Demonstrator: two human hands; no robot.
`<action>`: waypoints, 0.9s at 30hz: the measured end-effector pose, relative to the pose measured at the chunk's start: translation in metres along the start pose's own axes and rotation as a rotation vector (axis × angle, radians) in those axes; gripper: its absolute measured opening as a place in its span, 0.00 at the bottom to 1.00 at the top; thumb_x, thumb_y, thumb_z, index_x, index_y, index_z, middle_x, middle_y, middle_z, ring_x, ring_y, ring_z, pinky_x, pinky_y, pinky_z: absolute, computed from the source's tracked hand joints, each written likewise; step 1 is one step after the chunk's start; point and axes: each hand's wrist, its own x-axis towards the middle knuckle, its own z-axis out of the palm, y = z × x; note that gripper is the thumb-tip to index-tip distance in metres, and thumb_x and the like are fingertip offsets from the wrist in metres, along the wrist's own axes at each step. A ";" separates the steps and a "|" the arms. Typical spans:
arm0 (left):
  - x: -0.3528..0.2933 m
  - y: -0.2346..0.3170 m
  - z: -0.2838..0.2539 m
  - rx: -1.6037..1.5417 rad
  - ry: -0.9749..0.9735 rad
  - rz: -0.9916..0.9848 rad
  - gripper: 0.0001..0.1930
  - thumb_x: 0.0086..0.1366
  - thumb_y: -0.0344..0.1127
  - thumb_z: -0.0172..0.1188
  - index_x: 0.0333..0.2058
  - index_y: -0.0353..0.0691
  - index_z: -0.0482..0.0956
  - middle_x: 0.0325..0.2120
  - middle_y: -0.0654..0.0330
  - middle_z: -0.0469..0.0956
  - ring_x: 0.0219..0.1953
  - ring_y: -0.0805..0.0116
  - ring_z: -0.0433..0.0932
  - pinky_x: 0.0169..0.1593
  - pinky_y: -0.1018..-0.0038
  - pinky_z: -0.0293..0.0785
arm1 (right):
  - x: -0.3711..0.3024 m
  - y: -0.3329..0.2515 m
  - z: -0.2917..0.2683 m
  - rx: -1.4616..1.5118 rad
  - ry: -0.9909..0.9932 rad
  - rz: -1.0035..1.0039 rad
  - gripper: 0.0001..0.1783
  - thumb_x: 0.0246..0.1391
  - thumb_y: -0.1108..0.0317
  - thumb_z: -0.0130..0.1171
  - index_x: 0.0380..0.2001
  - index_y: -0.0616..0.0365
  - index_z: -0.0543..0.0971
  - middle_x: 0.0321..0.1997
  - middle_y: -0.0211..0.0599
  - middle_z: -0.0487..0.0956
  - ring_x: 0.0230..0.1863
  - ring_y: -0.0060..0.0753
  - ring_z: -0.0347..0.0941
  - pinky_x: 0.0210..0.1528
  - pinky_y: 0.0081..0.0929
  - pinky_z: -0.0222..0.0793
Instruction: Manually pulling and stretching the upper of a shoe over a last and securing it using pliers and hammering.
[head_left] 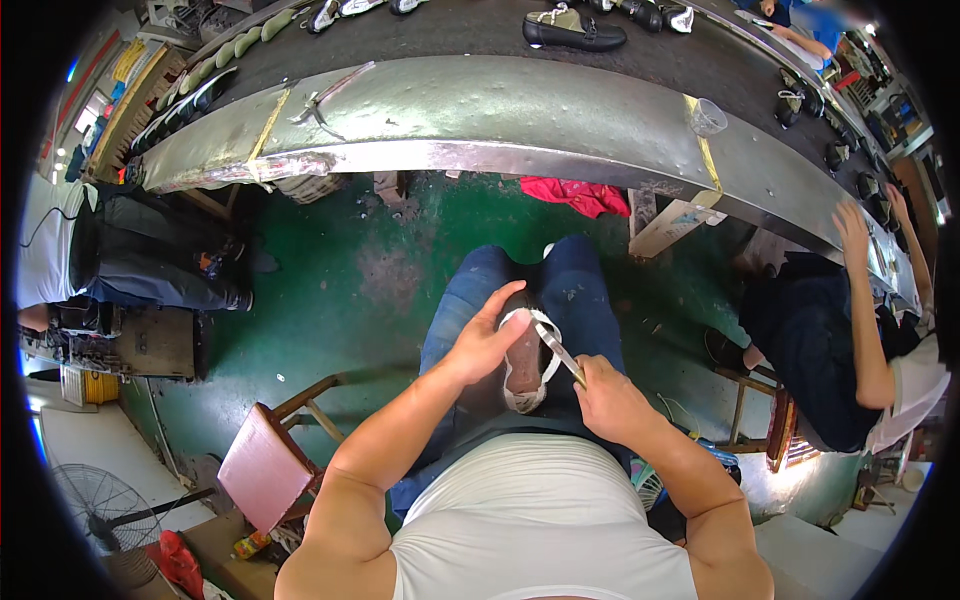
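On my lap lies an unfinished shoe (523, 365), sole side up, with a brown bottom and a loose white edge around it. My left hand (490, 338) grips its upper end, thumb pressed on the bottom near the white edge. In my right hand (612, 402) is a silver pincers-like tool (560, 354), its fingers closed around the handle end. The tool's head touches the white edge at the shoe's upper right; the exact shape of its jaws is too small to make out.
A metal-edged bench (450, 100) crosses ahead, bearing a dark shoe (575, 30), a clear cup (708, 117) and a thin hand tool (330, 95). Red cloth (575, 195) lies beneath. A pink-seated stool (262, 465) and fan (100, 510) stand left. Co-workers (830, 330) flank both sides.
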 end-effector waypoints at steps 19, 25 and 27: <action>-0.070 0.051 -0.001 0.594 -0.175 0.696 0.58 0.44 0.28 0.80 0.69 0.34 0.49 0.64 0.36 0.62 0.66 0.35 0.63 0.67 0.42 0.57 | 0.037 -0.031 0.002 0.716 0.282 -0.509 0.22 0.62 0.66 0.59 0.56 0.62 0.70 0.54 0.42 0.77 0.52 0.35 0.76 0.55 0.30 0.71; -0.077 0.050 0.009 0.685 -0.003 0.775 0.59 0.43 0.26 0.79 0.71 0.43 0.50 0.64 0.35 0.60 0.65 0.27 0.61 0.68 0.39 0.53 | 0.049 -0.039 0.012 0.815 0.238 -0.492 0.23 0.66 0.61 0.56 0.57 0.64 0.69 0.53 0.42 0.78 0.54 0.35 0.75 0.58 0.30 0.68; -0.072 0.047 0.009 0.880 0.167 0.728 0.56 0.43 0.27 0.78 0.69 0.41 0.53 0.65 0.33 0.58 0.64 0.27 0.62 0.68 0.37 0.51 | 0.051 -0.035 0.010 0.783 0.247 -0.454 0.22 0.67 0.58 0.54 0.56 0.63 0.69 0.53 0.42 0.78 0.52 0.34 0.75 0.57 0.30 0.69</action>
